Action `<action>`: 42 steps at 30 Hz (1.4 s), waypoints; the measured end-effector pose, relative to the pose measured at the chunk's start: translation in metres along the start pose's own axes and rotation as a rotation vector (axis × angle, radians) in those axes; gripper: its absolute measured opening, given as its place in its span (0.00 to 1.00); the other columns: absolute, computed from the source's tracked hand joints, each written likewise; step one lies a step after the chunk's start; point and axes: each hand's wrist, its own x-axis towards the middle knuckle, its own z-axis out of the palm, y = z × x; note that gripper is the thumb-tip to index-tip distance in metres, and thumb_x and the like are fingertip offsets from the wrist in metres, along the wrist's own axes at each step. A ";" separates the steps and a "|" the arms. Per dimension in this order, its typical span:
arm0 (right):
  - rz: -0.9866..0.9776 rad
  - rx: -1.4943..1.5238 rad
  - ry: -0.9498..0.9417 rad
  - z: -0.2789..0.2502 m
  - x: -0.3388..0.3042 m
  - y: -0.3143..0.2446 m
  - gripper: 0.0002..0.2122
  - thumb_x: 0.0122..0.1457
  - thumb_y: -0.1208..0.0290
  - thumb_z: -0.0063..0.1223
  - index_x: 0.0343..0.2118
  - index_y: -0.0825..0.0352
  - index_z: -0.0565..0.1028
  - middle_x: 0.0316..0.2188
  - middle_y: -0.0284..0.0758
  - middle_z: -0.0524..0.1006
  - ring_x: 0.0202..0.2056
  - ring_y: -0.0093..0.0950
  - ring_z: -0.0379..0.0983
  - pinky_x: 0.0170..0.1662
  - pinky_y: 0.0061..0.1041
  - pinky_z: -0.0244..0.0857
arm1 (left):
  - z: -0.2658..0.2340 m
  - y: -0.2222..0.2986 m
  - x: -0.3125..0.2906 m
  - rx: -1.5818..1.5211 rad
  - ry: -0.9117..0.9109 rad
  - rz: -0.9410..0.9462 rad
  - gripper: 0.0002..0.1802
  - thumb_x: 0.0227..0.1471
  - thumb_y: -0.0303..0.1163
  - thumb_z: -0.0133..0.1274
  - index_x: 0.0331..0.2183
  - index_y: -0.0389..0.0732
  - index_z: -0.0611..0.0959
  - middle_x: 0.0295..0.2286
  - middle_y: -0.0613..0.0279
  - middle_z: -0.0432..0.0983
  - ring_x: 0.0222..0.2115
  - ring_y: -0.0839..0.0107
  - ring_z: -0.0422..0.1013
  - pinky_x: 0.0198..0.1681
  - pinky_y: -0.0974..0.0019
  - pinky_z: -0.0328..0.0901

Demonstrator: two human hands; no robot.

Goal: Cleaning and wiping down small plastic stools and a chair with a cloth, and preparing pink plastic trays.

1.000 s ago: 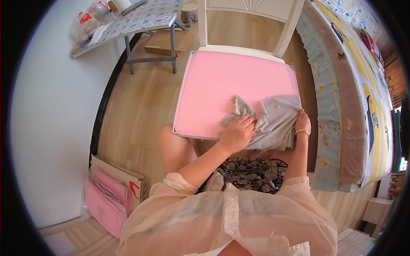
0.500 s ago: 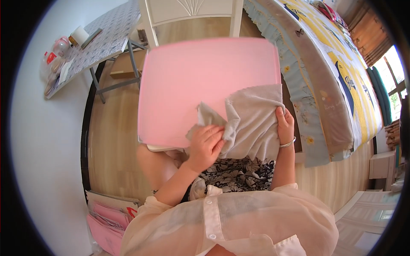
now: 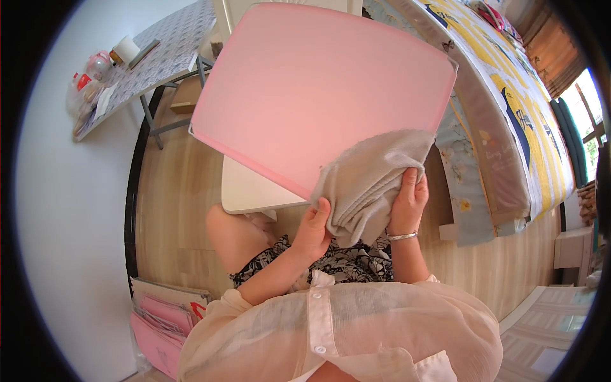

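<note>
The rectangular pink panel with a thin pale rim (image 3: 318, 83) had just swung askew over the white chair (image 3: 258, 188), baring the seat's near-left corner and bringing a cloth-covered panel corner between both hands. Half a second earlier it sat squarer and the left hand (image 3: 312, 229) pressed atop the soft grey cloth (image 3: 363, 178); now that hand gripped the cloth's left edge, the right hand (image 3: 407, 204) its right, fingers underneath hidden, on the chair's near side.

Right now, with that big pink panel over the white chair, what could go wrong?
The pink panel might slip: the left hand and right hand are both at its near side, on a gray cloth that could slide. Its right corner might bump the bed, which it overlaps in this view, though I can't judge the gap.
</note>
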 end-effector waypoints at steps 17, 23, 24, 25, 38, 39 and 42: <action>0.181 0.127 -0.087 -0.001 -0.018 0.047 0.14 0.60 0.66 0.35 0.39 0.72 0.67 0.33 0.28 0.70 0.34 0.15 0.62 0.38 0.13 0.56 | -0.027 0.027 -0.004 0.073 0.108 0.171 0.17 0.52 0.34 0.43 0.43 0.36 0.68 0.40 0.61 0.66 0.42 0.71 0.63 0.44 0.67 0.59; 0.278 -0.018 -0.126 0.003 0.023 0.045 0.14 0.59 0.66 0.37 0.38 0.73 0.68 0.31 0.29 0.71 0.33 0.16 0.64 0.37 0.14 0.58 | -0.053 0.043 -0.014 0.306 -0.035 0.202 0.20 0.51 0.30 0.45 0.46 0.35 0.67 0.43 0.61 0.64 0.44 0.71 0.60 0.48 0.69 0.54; 0.285 -0.022 -0.126 0.006 0.029 0.049 0.14 0.59 0.66 0.37 0.38 0.73 0.68 0.31 0.29 0.71 0.33 0.16 0.64 0.37 0.14 0.58 | -0.054 0.048 -0.012 0.322 -0.062 0.169 0.20 0.50 0.28 0.46 0.46 0.35 0.67 0.43 0.62 0.64 0.45 0.72 0.60 0.49 0.69 0.54; 0.268 0.065 -0.097 0.011 0.035 0.057 0.13 0.58 0.66 0.38 0.35 0.73 0.68 0.28 0.29 0.71 0.30 0.16 0.63 0.34 0.15 0.58 | -0.049 0.052 -0.010 0.320 -0.052 0.169 0.20 0.50 0.28 0.46 0.46 0.35 0.67 0.43 0.62 0.64 0.45 0.72 0.60 0.49 0.69 0.54; 0.109 0.276 0.080 0.027 0.038 0.029 0.11 0.58 0.65 0.41 0.29 0.70 0.68 0.23 0.27 0.70 0.25 0.14 0.62 0.29 0.13 0.57 | -0.064 0.043 -0.003 0.210 -0.003 0.203 0.22 0.45 0.36 0.55 0.41 0.36 0.71 0.40 0.64 0.66 0.38 0.75 0.63 0.41 0.72 0.59; 0.114 0.276 0.069 0.027 0.036 0.026 0.11 0.58 0.65 0.41 0.29 0.70 0.68 0.23 0.27 0.70 0.25 0.14 0.62 0.29 0.13 0.57 | -0.088 0.042 -0.001 0.417 -0.064 0.124 0.22 0.43 0.36 0.55 0.40 0.35 0.72 0.41 0.64 0.65 0.35 0.76 0.64 0.38 0.73 0.60; 0.063 0.306 0.131 0.033 0.033 0.017 0.10 0.58 0.66 0.41 0.29 0.69 0.66 0.25 0.28 0.71 0.27 0.14 0.63 0.31 0.13 0.59 | -0.085 0.046 -0.016 0.832 -0.072 0.133 0.20 0.44 0.35 0.54 0.39 0.33 0.73 0.42 0.64 0.63 0.35 0.76 0.64 0.36 0.72 0.62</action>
